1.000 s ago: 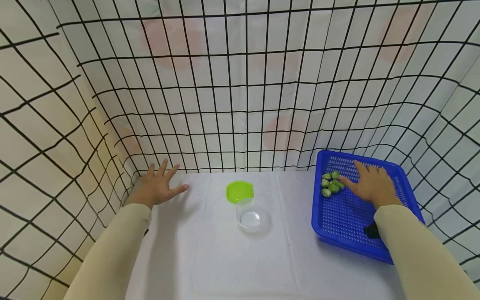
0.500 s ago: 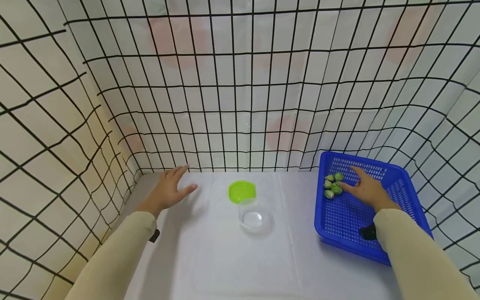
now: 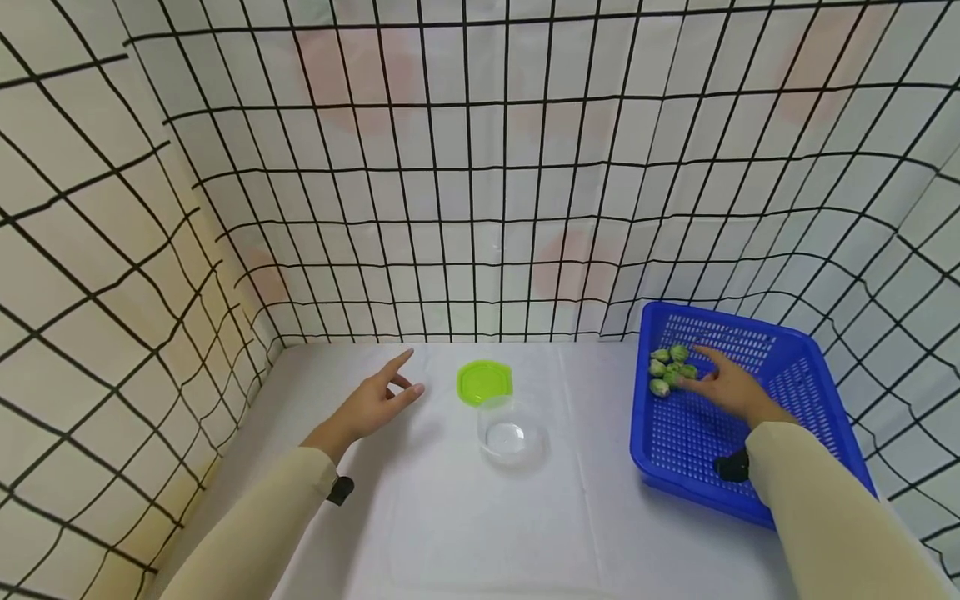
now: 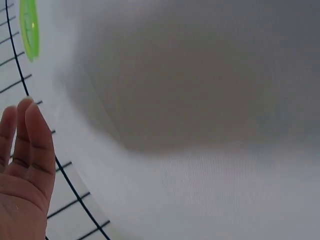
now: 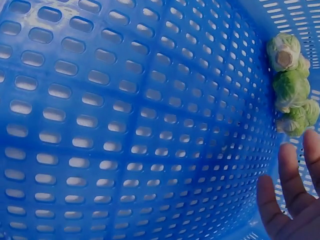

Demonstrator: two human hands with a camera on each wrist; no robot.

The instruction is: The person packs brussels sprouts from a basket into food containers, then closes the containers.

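Note:
Several Brussels sprouts (image 3: 667,367) lie bunched at the left side of the blue plastic basket (image 3: 637,421). My right hand (image 3: 731,390) reaches over the basket, with thumb and forefinger spread at the sprouts' right edge. In the right wrist view its fingertips (image 5: 286,152) are just below the sprouts (image 5: 291,90), with nothing gripped. My left hand (image 3: 373,406) hovers over the white table, holding nothing, to the left of a bright green lid (image 3: 482,382). A clear round tub (image 3: 507,446) stands in front of the lid and overlaps its lower edge in the head view.
A black wire grid (image 3: 487,221) rises behind the table and along both sides, backed by white sheeting. The white-covered table (image 3: 480,533) stretches out in front of the tub. Dark wrist cameras (image 3: 340,490) sit under both cuffs.
My left hand has moved right, towards the green lid, its fingers now less spread. My right hand's thumb and forefinger have come down closer to the sprouts. The view has shifted slightly.

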